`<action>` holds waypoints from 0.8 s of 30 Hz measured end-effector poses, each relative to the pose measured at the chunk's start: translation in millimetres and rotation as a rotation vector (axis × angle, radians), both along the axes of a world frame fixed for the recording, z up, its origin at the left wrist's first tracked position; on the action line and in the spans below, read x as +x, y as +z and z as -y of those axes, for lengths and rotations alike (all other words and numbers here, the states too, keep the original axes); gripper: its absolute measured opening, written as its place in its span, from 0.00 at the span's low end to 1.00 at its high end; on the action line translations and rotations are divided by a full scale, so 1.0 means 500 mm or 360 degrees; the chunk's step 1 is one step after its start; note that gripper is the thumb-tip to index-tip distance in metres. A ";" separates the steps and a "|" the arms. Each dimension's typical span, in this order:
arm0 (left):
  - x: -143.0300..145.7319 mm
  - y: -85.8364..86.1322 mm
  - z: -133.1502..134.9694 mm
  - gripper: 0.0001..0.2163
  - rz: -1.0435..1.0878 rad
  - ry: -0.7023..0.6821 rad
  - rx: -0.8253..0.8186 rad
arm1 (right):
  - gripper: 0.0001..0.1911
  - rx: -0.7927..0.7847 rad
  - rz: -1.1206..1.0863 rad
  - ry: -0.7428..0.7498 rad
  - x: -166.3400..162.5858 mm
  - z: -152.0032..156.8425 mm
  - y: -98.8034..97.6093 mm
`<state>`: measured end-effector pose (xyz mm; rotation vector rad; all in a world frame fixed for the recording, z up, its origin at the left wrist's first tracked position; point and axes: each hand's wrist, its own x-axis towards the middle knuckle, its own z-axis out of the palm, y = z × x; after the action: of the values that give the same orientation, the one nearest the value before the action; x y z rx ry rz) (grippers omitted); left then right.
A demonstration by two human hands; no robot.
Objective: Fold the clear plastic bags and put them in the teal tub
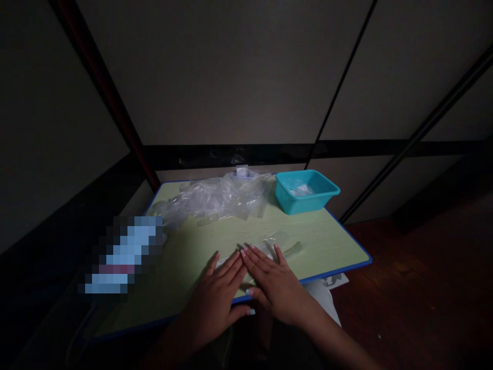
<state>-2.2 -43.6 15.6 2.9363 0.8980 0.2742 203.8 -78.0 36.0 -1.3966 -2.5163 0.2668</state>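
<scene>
My left hand lies palm down near the front edge of the table, its fingers stretched out and slightly spread. Beside it, fingertips touching, my right hand rests flat in the same way. Both hands press on a thin, clear plastic piece that lies on the tabletop. A rounded end and a narrow strip of it stick out past the right fingers. The hands cover most of it, so I cannot tell its exact kind.
A heap of clear plastic bags spreads along the back of the pale table, which has a blue rim. A turquoise basin at the back right holds something whitish and clear. A blurred-out bright object stands at the left. Cabinet panels rise behind.
</scene>
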 end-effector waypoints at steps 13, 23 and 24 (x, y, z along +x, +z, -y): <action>0.003 0.000 0.003 0.37 0.0060 0.0067 -0.0021 | 0.30 -0.0005 0.0202 -0.0820 0.166 -0.015 -0.025; 0.000 0.000 0.001 0.34 0.0074 0.0039 -0.0096 | 0.23 -0.0166 -0.0031 -0.0100 0.130 -0.140 0.049; 0.000 0.001 0.001 0.34 0.0074 0.0042 -0.0100 | 0.21 -0.0214 0.0003 -0.0034 0.125 -0.152 0.053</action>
<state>-2.1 -44.2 15.9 2.8504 0.9223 0.3086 266.4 -1.8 62.5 -1.4724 -2.5244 0.4384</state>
